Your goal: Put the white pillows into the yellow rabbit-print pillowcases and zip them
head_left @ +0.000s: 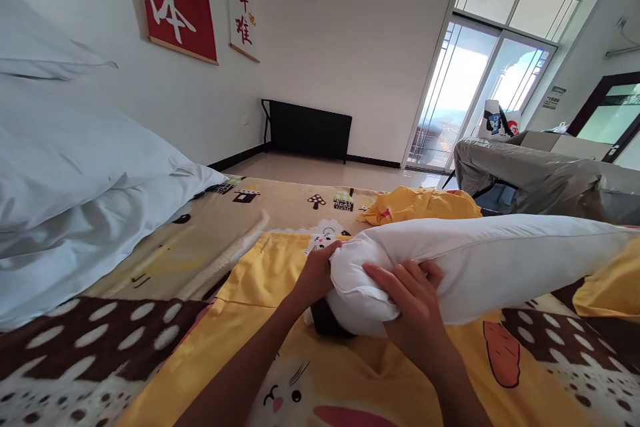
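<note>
A long white pillow point(490, 263) stretches from the middle toward the right edge, above a yellow rabbit-print cloth point(400, 377). Its near end is bunched up between my two hands. My left hand point(316, 275) grips that end from the left side, with its fingertips partly hidden behind the pillow. On the front, my right hand point(413, 297) presses its thumb and curled fingers into the white fabric. Something black point(330, 320) shows just under the pillow; I cannot make out what it is. The yellow cloth lies flat beneath my forearms.
Stacked white pillows point(95, 167) rise at the left on a patterned blanket point(185, 247). A crumpled yellow cloth point(423, 205) lies behind the pillow, with another yellow piece point(610, 283) at the right. Farther back stand a black folded frame point(310, 130) and a plastic-covered table point(540, 170).
</note>
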### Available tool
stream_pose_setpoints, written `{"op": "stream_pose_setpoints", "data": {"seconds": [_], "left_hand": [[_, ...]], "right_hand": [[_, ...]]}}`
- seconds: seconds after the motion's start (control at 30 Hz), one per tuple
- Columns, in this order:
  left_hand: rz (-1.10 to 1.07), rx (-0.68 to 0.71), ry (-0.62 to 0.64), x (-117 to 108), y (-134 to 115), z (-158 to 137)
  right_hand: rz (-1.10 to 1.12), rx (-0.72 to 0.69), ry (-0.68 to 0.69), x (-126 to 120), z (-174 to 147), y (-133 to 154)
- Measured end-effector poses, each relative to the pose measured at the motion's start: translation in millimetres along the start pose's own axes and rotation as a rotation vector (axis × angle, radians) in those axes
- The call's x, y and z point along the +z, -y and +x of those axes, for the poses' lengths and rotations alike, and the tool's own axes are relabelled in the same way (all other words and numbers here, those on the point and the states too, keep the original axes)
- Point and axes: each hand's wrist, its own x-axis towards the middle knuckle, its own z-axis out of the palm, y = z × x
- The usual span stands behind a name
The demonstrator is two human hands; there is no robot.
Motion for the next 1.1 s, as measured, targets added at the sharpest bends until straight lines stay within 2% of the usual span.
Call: {"op": "stream_pose_setpoints", "data": {"seconds": [0.17, 0.33, 0.4, 0.5, 0.63, 0.7, 0.93, 1.1], "left_hand": [[0.029, -0.156, -0.096, 0.3, 27.4, 3.5], [0.003, -0.303, -0.124, 2.7, 50.5, 8.5], [-0.065, -0.367, -0.062, -1.2, 55.7, 9.9], [-0.195, -0.431, 0.094, -16.8, 58.3, 7.4], [-0.371, -0.378, 0.31, -41.4, 58.9, -1.2], [-0.388, -0.353, 0.351, -43.0, 61.7, -3.3], [-0.149, -0.431, 0.082, -8.3, 84.8, 6.2], [-0.029, -0.541, -0.01, -6.8, 96.2, 5.9]], "right_hand": [[0.013, -0.013, 0.02, 35.2, -2.6, -0.1], [-0.019, -0.008, 0.078, 53.8, -6.8, -4.8], [-0.018, 0.002, 0.103, 57.9, -7.9, -6.2], [0.014, 0.025, 0.109, 61.7, -8.5, -8.7], [0.021, 0.057, 0.152, 65.2, -3.6, -16.0], [0.009, 0.068, 0.198, 67.3, 3.5, -20.8], [-0.053, 0.068, 0.363, 84.8, 33.8, -28.6], [-0.149, -0.017, 0.512, 105.9, 19.9, -18.4]]}}
